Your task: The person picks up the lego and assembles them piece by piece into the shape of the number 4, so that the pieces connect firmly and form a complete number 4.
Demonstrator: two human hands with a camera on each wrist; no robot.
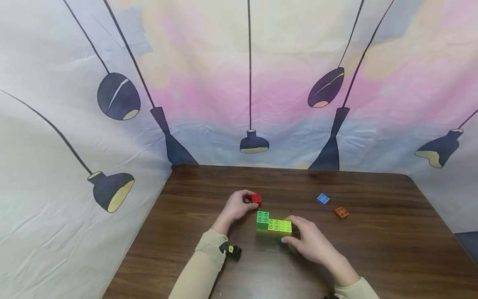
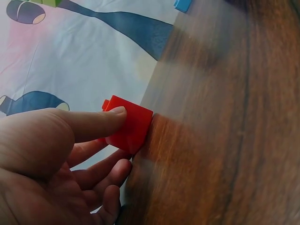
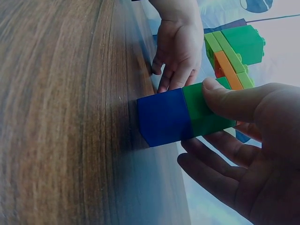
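Note:
Between thumb and fingers, my left hand (image 1: 235, 206) pinches a red toy building brick (image 1: 257, 198); in the left wrist view that brick (image 2: 136, 123) is right at the tabletop. My right hand (image 1: 313, 242) grips a joined structure of toy bricks (image 1: 274, 225), just right of and nearer than the red one. Its top shows lime-green bricks with a green brick (image 1: 262, 218) raised at the left end. From the right wrist, a blue brick (image 3: 164, 117) forms the foot, a green brick (image 3: 204, 108) sits above it under the thumb, and an orange brick (image 3: 228, 70) lies beneath the lime ones.
A loose blue brick (image 1: 323, 199) and an orange-brown brick (image 1: 341, 212) lie on the right side of the dark wooden table (image 1: 388, 249). Behind the table's far edge hangs a cloth backdrop (image 1: 209, 74) printed with lamps.

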